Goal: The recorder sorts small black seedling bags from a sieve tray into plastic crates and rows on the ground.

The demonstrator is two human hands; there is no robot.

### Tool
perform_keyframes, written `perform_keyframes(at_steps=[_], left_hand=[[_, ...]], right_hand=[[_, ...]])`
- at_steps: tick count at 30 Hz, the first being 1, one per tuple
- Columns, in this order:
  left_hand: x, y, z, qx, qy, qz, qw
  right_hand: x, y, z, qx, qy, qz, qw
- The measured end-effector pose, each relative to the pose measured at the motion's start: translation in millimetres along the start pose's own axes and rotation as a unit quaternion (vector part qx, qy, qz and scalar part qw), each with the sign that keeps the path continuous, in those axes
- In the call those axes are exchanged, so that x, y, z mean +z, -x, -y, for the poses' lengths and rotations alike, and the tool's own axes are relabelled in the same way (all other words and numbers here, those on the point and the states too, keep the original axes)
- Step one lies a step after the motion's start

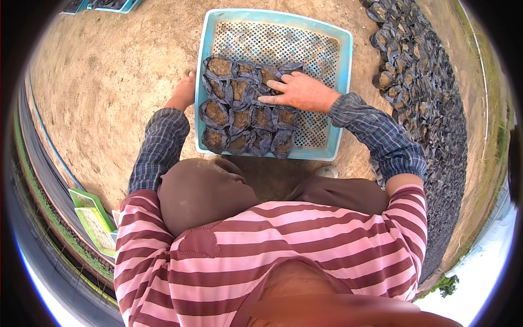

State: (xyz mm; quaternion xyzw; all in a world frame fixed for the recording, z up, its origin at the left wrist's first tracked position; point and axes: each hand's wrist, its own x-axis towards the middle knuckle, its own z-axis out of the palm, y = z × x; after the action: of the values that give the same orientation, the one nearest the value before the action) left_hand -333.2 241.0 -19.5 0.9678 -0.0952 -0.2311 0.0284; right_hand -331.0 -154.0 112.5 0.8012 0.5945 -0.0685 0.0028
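A light-blue plastic mesh crate lies on the ground before me. Black plastic nursery bags filled with soil stand in rows over its left and middle part. My right hand reaches in from the right, fingers spread, its fingertips on the bags of the upper rows; whether it grips one cannot be told. Outside the crate's left wall is my left hand, close against or beside the rim, with its fingers partly hidden.
A long bed of soil-filled black bags stretches along the right. Green and yellowish plastic crates are at the lower left. More blue crates with dark contents stand at the top left. A blue hose runs along the left.
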Motion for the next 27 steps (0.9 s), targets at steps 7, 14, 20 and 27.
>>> perform_keyframes(at_steps=[7,14,20,27], left_hand=[[-22,13,5,-0.099,0.063,0.039,0.992],[-6,-7,20,-0.009,0.035,0.014,0.999],[15,-10,2,0.018,0.143,0.029,0.989],[39,-29,43,0.034,0.222,0.035,0.974]], right_hand=[[-8,-19,-10,0.034,-0.110,-0.006,0.993],[-10,-2,-8,-0.002,-0.055,-0.059,0.997],[22,12,-15,0.007,-0.133,-0.047,0.990],[18,23,-16,0.033,-0.239,-0.182,0.953]])
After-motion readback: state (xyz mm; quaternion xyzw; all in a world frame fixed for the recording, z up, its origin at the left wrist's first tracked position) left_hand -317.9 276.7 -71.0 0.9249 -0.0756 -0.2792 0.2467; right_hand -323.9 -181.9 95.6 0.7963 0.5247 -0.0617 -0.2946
